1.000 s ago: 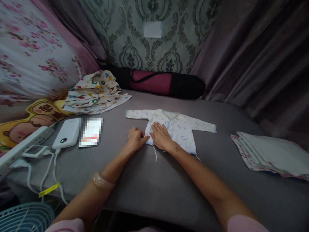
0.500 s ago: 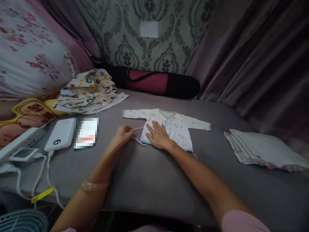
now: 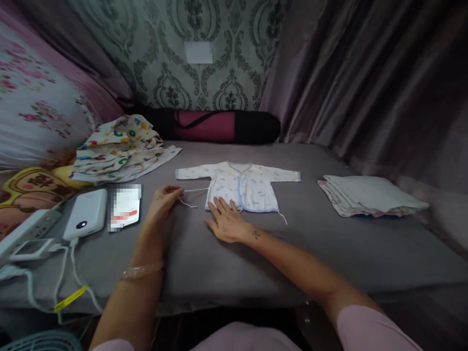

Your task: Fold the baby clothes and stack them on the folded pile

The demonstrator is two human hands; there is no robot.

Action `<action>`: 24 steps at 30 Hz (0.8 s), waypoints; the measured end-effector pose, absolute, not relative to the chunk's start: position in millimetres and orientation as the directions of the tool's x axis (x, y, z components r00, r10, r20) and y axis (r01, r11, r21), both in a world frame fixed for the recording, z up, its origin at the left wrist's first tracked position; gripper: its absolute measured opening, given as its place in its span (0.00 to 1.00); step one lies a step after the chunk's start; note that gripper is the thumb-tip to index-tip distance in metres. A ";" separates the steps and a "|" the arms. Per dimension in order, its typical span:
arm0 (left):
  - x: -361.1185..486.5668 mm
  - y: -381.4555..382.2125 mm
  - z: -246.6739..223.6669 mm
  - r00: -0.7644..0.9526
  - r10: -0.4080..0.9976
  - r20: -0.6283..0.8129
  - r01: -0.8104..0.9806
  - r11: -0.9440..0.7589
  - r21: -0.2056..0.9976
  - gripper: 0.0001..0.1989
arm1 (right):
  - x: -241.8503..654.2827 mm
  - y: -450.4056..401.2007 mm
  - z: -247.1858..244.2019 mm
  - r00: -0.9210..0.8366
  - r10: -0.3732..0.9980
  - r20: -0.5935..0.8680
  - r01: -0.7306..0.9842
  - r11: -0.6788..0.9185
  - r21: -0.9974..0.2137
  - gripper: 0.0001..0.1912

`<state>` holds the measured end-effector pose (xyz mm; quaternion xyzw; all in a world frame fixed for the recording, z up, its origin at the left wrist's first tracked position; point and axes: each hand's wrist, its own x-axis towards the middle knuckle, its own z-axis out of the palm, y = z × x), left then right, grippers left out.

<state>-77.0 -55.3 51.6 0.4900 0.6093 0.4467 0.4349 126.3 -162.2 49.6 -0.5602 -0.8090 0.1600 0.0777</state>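
A small white baby shirt (image 3: pixel 252 187) with blue trim and a faint print lies spread out on the grey surface, both sleeves stretched sideways. My left hand (image 3: pixel 166 199) pinches a thin white tie string (image 3: pixel 193 189) that runs out from the shirt's left side. The string is drawn nearly straight, and its loose end hangs below the fingers. My right hand (image 3: pixel 227 222) rests flat with fingers spread, fingertips on the lower left hem of the shirt. Another tie (image 3: pixel 283 218) trails from the hem's right corner.
On the left are a phone (image 3: pixel 126 207), a white power bank (image 3: pixel 86 214), a power strip (image 3: pixel 27 231) with cables and a crumpled patterned cloth (image 3: pixel 119 148). Folded cloths (image 3: pixel 369 195) lie at the right. A black and maroon long bag (image 3: pixel 204 126) lies along the wall.
My left hand has pulled the string out to the left, away from the shirt. My right hand has slid down from the shirt's front to its hem. The view has shifted too.
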 end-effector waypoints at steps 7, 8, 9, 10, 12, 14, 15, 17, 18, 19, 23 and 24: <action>-75.8 -51.4 40.9 -0.176 0.984 0.036 0.265 0.012 0.964 0.16 | 149.4 -205.0 71.1 -0.550 0.831 -0.082 0.771 0.468 -0.432 0.31; -75.9 -50.6 40.6 -0.168 0.985 0.048 0.290 0.003 0.957 0.16 | 157.0 -210.4 78.0 -0.576 0.812 -0.088 0.746 0.479 -0.462 0.29; -75.5 -49.1 41.1 -0.162 0.985 0.056 0.316 -0.002 0.949 0.17 | 165.6 -215.5 85.0 -0.593 0.800 -0.090 0.724 0.481 -0.495 0.28; -74.2 -46.8 42.6 -0.160 0.985 0.062 0.342 -0.004 0.940 0.17 | 175.0 -219.9 91.8 -0.600 0.795 -0.087 0.705 0.474 -0.527 0.27; -66.7 -40.9 49.1 -0.159 0.984 0.083 0.386 -0.015 0.922 0.16 | 194.7 -226.6 103.2 -0.593 0.801 -0.085 0.684 0.445 -0.578 0.26; -50.7 -36.1 60.3 -0.133 0.982 0.132 0.411 -0.067 0.909 0.15 | 213.7 -229.6 110.6 -0.569 0.817 -0.094 0.685 0.408 -0.604 0.25; -39.8 -35.1 67.1 -0.089 0.982 0.165 0.417 -0.114 0.902 0.15 | 222.3 -229.7 112.6 -0.550 0.829 -0.101 0.691 0.384 -0.612 0.24; -15.4 -36.6 80.7 0.099 0.971 0.215 0.415 -0.237 0.878 0.17 | 237.6 -227.2 113.8 -0.496 0.860 -0.118 0.708 0.322 -0.628 0.25; -3.5 -38.4 86.2 0.249 0.943 0.219 0.409 -0.308 0.859 0.18 | 244.2 -224.6 112.8 -0.463 0.878 -0.116 0.714 0.292 -0.636 0.26; 7.3 -40.3 90.1 0.408 0.889 0.208 0.406 -0.381 0.831 0.19 | 250.3 -221.3 110.8 -0.431 0.896 -0.102 0.718 0.272 -0.641 0.26; 33.8 -38.3 83.7 0.679 0.718 0.155 0.526 -0.622 0.580 0.19 | 271.0 -202.3 92.1 -0.294 0.951 0.093 0.781 0.295 -0.550 0.22; 37.0 -35.1 77.0 0.658 0.732 0.175 0.586 -0.644 0.491 0.20 | 275.2 -197.0 85.0 -0.255 0.957 0.140 0.819 0.291 -0.495 0.21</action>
